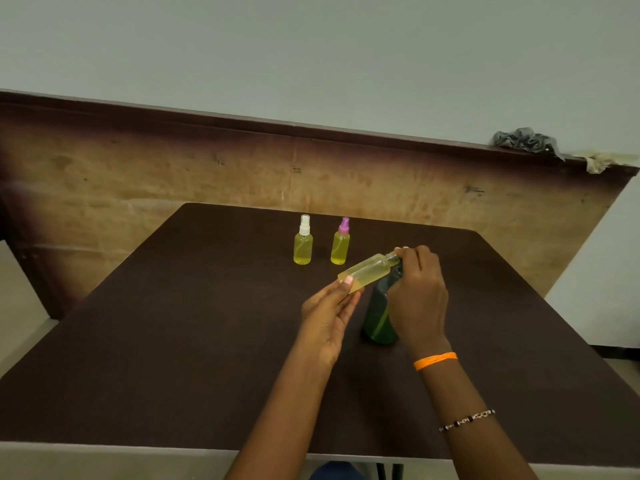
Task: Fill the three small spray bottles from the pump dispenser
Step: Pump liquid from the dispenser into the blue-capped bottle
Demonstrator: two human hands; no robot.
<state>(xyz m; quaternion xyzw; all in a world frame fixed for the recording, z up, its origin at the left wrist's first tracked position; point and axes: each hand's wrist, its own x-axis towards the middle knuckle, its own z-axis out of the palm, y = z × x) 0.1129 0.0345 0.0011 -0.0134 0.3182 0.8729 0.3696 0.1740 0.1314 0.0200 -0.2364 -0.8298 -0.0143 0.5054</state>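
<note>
While hands [374, 299] tilt uncapped bottle [367, 271], neck at dispenser [381, 317]

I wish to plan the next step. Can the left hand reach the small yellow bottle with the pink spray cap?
Probably not at once: the left hand holds the tilted uncapped small bottle. The table between it and the pink-capped bottle looks bare.

Bare forearms, no sleeves. Right wrist: thin orange thread band [435, 361]. Further up right forearm: slim beaded chain bracelet, dark and silver links [467, 419].
</note>
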